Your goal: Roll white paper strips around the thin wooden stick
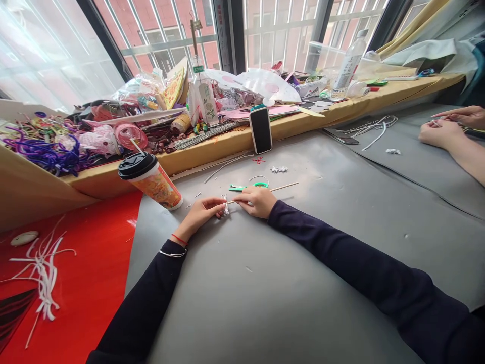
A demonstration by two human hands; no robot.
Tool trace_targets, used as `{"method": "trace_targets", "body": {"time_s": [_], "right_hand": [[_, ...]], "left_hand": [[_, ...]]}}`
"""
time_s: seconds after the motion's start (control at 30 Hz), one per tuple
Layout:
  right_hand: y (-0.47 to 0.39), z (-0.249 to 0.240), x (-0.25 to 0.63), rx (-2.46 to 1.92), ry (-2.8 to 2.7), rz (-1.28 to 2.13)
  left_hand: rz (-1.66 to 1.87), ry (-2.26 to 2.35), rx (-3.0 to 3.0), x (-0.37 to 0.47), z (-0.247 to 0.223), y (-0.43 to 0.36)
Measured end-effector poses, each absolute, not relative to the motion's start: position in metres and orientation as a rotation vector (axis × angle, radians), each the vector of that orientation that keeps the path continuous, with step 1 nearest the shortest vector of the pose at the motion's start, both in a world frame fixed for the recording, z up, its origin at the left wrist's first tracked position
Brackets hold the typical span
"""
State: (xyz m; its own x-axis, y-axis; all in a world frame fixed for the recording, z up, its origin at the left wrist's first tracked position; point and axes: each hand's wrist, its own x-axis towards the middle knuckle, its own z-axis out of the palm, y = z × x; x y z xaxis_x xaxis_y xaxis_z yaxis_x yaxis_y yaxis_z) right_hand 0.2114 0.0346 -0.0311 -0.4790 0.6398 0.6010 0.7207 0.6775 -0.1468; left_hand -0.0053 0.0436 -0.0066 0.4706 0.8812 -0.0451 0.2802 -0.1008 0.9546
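My right hand (257,202) is closed around a thin wooden stick (286,186); one end sticks out to the right, and the tip points at my left fingers. With thumb and fingers pinched together, my left hand (204,212) holds a small white knotted cord (226,209). The stick's tip meets this piece, though I cannot tell whether it goes through it. Just behind my right hand lie green-handled scissors (261,185), partly hidden. Beyond them are small white cord knots (279,169) and a red knot (258,160).
A lidded paper cup (159,184) stands left of my hands. A phone (261,130) leans against the cluttered ledge (227,136). White cord strips (47,278) lie on the red surface. Another person's hands (443,134) work at the right, near loose cords (375,134).
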Motion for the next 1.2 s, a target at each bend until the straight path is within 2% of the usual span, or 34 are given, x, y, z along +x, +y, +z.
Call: {"method": "trace_targets", "body": {"time_s": [0.43, 1.2], "right_hand": [[0.0325, -0.0293, 0.2110, -1.048, -2.305, -0.011], [0.0385, -0.0301, 0.2121, -1.000, -2.249, -0.171]], "left_hand": [[0.718, 0.968, 1.729, -0.0093, -0.0138, 0.0466], [0.703, 0.991, 1.654, -0.0081, -0.0063, 0.0423]]}}
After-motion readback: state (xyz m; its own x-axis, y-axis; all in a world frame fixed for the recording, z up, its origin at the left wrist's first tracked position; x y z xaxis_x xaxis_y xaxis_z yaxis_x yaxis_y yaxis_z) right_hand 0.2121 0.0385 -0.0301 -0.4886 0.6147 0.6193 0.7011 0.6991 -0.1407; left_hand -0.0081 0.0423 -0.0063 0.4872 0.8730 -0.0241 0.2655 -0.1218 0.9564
